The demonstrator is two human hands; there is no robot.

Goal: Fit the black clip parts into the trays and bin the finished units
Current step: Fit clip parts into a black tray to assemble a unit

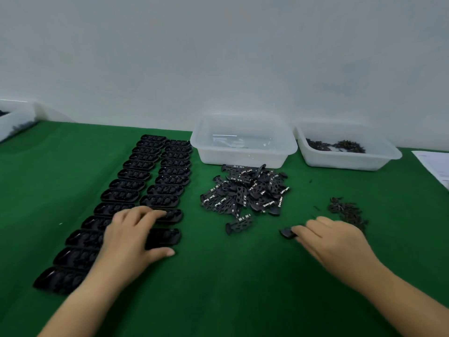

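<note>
So, L hand lies flat w/ fingers spread over the black trays, which sit in two rows on the green cloth. R hand pinches one small black clip part w/ its fingertips, low on the cloth. A pile of flat clip parts w/ holes is between the hands, just in front of a clear plastic bin.

Glossy black plastic trays are lying on matt green cloth, translucent smooth plastic bins standing behind silvery-tipped black clip parts.
</note>
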